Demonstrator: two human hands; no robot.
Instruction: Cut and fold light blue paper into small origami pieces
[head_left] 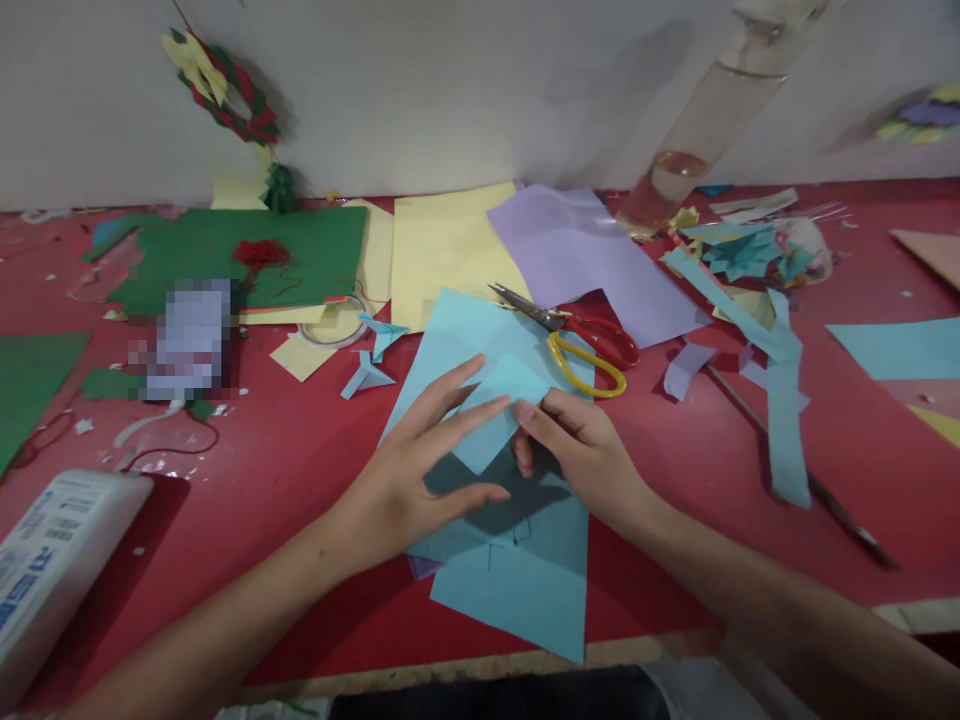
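Note:
A small square of light-blue paper (495,405) is raised above larger light-blue sheets (517,610). Thumb and fingers of my right hand (581,440) pinch its right corner. My left hand (427,460) has its fingers spread, with the fingertips over or against the square's left side; whether they press on it I cannot tell. Scissors (559,320) with one red and one yellow handle lie just beyond, blades partly apart. Two small folded blue paper pieces (367,375) rest on the table left of the sheets.
On the red table (300,560) are green paper (315,240), yellow paper (442,250), purple paper (555,240) and a tape roll (330,325). A phone (187,340) and white power strip (67,560) sit left. A bottle (682,150), blue strips (784,430) and a thin stick (817,480) are right.

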